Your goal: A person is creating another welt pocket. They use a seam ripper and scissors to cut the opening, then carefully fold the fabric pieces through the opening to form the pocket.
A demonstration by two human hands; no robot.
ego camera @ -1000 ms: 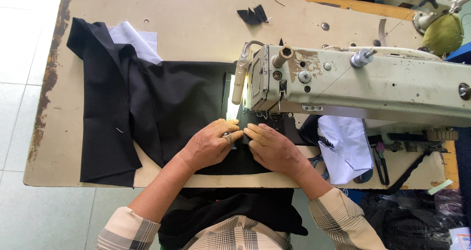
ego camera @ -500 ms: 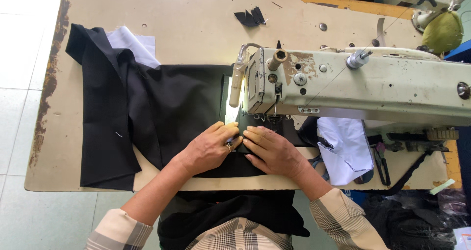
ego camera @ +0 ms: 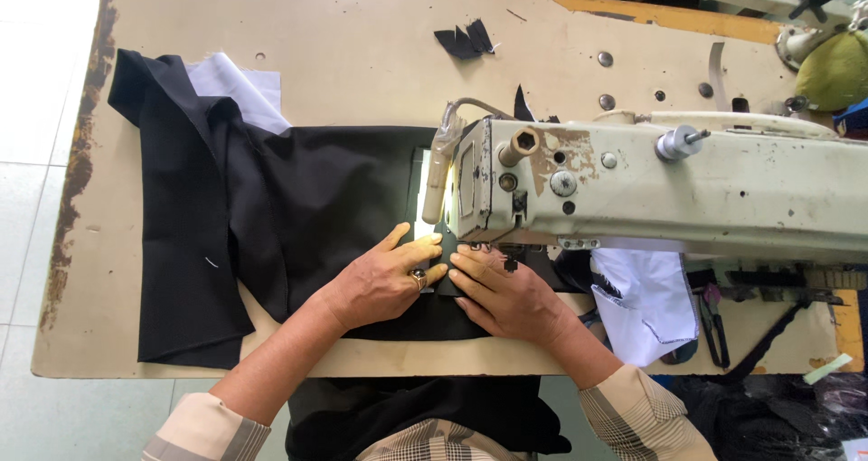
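Black fabric (ego camera: 298, 208) is lying across the worktop (ego camera: 344, 63), running under the sewing machine (ego camera: 651, 185) head that is hiding the needle, with left hand (ego camera: 384, 280) and right hand (ego camera: 506, 294) pressing it flat, fingers (ego camera: 425, 276) together, pinching nothing.

Tan table (ego camera: 316, 45), left edge worn and flaking. On it: black cloth (ego camera: 271, 217) spread at left, white cloth (ego camera: 237, 86) tucked under its top, black scraps (ego camera: 466, 41) near far edge, cream sewing machine (ego camera: 687, 185) at right.
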